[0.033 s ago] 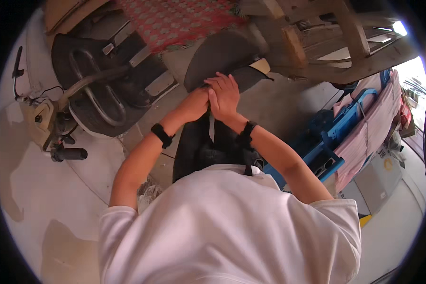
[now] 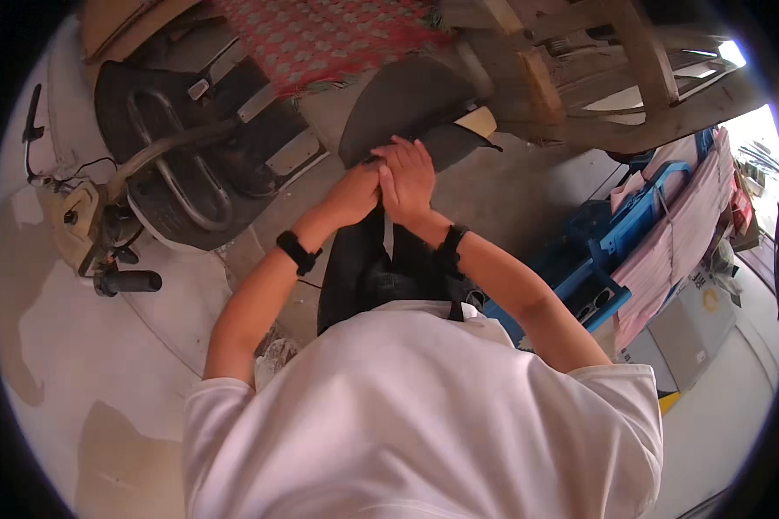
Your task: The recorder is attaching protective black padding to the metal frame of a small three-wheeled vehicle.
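My left hand (image 2: pixel 355 195) is closed in front of me, its knuckles turned up. A small dark bit shows at its far edge, but what it grips, if anything, I cannot make out. My right hand (image 2: pixel 408 180) rests against the left one, fingers stretched out and reaching over its top. Both wrists wear black bands. Beyond the hands lies a dark grey, round-edged flat piece (image 2: pixel 398 104) with a cream-coloured block (image 2: pixel 476 124) at its right. My legs in black trousers (image 2: pixel 350 268) show just below the hands.
At left stands a scooter-like vehicle (image 2: pixel 76 221) with handlebar grips and a dark footboard. A red patterned woven cover (image 2: pixel 320 39) lies at the far side. Wooden furniture frames (image 2: pixel 658 60) fill the far right. Nearer right are a blue plastic frame (image 2: pixel 610 233) and pink stacked sheets (image 2: pixel 679 233).
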`<state>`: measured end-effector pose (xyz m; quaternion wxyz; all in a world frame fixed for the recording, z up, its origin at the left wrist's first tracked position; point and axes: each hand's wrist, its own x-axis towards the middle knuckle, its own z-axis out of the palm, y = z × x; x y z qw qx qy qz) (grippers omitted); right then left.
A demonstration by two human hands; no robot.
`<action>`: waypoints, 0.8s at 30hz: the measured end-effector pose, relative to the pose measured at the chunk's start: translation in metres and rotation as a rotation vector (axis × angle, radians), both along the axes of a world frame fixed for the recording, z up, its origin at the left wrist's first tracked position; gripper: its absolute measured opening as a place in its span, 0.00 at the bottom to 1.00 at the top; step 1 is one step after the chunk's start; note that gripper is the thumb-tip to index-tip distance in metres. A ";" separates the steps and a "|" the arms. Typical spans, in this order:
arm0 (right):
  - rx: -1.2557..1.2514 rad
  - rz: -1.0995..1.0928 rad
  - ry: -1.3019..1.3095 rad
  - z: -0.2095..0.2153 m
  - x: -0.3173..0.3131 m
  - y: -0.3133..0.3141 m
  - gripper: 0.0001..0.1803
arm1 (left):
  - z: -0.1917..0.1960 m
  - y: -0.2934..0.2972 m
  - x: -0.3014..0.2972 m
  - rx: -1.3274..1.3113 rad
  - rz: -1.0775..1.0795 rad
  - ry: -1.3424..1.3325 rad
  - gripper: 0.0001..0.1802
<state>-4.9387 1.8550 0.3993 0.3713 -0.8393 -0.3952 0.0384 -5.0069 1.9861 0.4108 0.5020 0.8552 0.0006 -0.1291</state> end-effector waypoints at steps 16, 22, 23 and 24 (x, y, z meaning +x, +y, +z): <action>-0.441 0.432 -0.270 -0.006 0.090 -0.041 0.16 | -0.025 -0.021 0.049 0.012 0.104 0.043 0.15; -0.255 0.397 -0.164 -0.013 0.086 -0.042 0.20 | -0.018 -0.024 0.054 0.149 0.077 0.042 0.14; -0.196 0.236 -0.175 -0.013 0.074 -0.041 0.24 | -0.017 -0.023 0.046 0.156 0.116 0.011 0.13; -0.136 0.071 -0.187 -0.011 0.061 -0.041 0.28 | -0.013 -0.020 0.037 0.158 0.121 0.008 0.13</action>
